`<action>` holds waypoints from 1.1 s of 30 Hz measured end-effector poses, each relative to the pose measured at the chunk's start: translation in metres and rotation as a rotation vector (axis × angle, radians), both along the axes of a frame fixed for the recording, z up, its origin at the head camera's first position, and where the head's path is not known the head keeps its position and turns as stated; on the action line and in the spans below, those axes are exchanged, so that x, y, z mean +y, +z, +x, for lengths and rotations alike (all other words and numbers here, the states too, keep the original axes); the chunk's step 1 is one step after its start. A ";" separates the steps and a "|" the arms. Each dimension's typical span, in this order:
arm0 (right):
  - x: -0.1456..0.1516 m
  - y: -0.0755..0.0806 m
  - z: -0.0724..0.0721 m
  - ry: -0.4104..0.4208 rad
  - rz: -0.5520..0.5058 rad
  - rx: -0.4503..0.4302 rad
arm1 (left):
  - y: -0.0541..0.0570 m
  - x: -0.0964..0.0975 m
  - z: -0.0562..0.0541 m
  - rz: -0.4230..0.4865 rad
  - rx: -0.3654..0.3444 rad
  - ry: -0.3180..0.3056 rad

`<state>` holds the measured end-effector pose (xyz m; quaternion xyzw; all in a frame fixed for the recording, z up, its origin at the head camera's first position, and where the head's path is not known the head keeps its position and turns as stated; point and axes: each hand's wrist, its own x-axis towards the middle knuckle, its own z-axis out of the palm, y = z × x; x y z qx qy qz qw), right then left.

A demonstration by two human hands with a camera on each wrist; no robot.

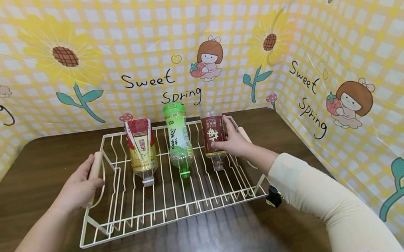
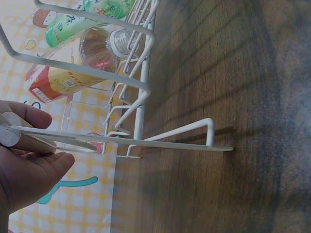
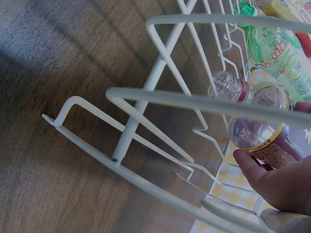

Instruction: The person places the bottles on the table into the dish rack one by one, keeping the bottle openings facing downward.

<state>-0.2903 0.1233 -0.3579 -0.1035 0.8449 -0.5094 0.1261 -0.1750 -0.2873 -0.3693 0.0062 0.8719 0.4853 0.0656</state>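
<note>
A white wire dish rack [image 1: 138,223] stands on the table with three empty-looking plastic bottles in it, necks pointing down toward me. My left hand [image 1: 79,186] holds the rack's left wooden handle [image 1: 96,165], fingers and thumb around it in the left wrist view. My right hand [image 1: 237,142] grips the bottle with the dark red label [image 1: 210,125], thumb across its front and fingers on the far side. In the middle leans a green bottle [image 1: 177,128]. On the left lies a bottle with a red and gold label [image 1: 140,143].
The rack rests on a dark wooden table [image 1: 212,245]. Its right wooden handle [image 1: 245,135] is just beyond my right hand. A yellow checked cloth [image 1: 136,39] with sunflowers and lettering hangs behind the table and along the right side.
</note>
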 end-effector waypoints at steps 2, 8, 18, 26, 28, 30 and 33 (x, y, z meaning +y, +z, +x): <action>0.000 -0.001 0.000 -0.003 0.022 0.002 | 0.000 0.000 0.000 -0.003 0.007 0.002; -0.001 -0.003 -0.001 -0.010 0.095 0.004 | -0.002 0.000 0.001 0.002 0.013 0.008; -0.004 -0.003 0.000 -0.007 0.080 -0.017 | -0.001 -0.001 0.001 -0.010 0.006 0.015; 0.006 0.014 0.009 -0.051 0.005 -0.022 | -0.003 0.001 -0.002 0.012 0.006 0.002; 0.014 0.023 0.013 -0.048 -0.019 -0.021 | -0.003 0.002 -0.003 0.010 0.009 -0.002; 0.025 0.033 0.016 -0.041 -0.053 -0.016 | -0.003 0.003 -0.004 0.000 0.007 -0.004; 0.044 0.047 0.016 -0.040 -0.116 0.018 | -0.002 0.001 -0.006 0.030 -0.016 -0.012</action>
